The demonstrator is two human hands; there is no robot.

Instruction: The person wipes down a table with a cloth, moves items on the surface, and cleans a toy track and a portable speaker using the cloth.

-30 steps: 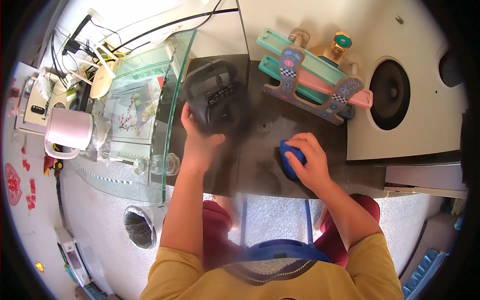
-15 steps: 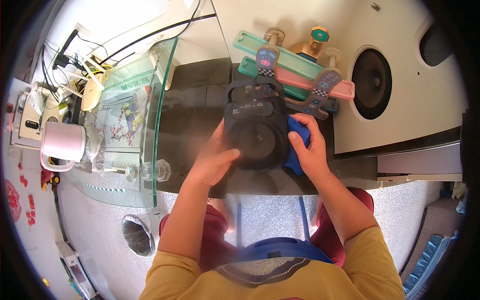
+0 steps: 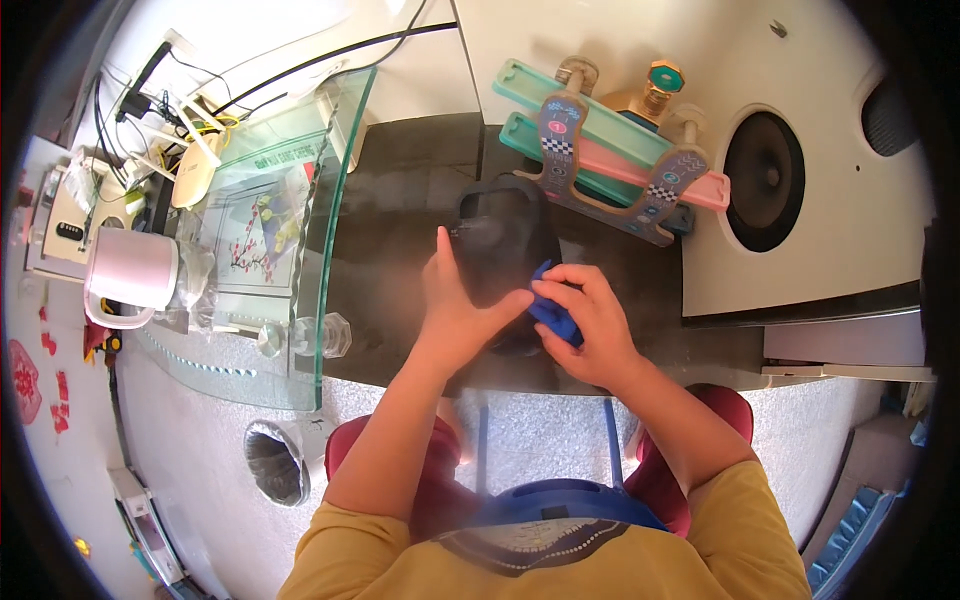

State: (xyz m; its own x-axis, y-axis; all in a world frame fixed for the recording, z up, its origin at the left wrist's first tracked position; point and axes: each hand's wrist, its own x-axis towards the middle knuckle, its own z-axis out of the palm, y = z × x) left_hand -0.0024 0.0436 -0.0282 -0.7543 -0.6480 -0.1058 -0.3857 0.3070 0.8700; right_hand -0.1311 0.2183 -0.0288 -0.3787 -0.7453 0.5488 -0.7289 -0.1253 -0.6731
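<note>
A black device with a carrying handle (image 3: 500,235), which looks like a portable speaker, is on the dark tabletop in front of me. My left hand (image 3: 455,315) lies against its left side, index finger stretched up along the edge. The left thumb reaches across its front toward my other hand. My right hand (image 3: 595,330) is closed on a bunched blue cloth (image 3: 557,320) at the device's lower right. Whether the left thumb touches the cloth I cannot tell. My hands and the cloth cover the lower front of the device.
Behind the device stands a toy ramp (image 3: 615,160) with green and pink tracks, near a large white cabinet with a round speaker cone (image 3: 765,180). To the left are a glass shelf (image 3: 318,240), a pink-white kettle (image 3: 133,270) and a router (image 3: 197,170). A lined bin (image 3: 275,465) stands below.
My right hand has brought the cloth inward from the device's right side to its lower front. The left hand has spread, its index finger now pointing up. The view has shifted slightly.
</note>
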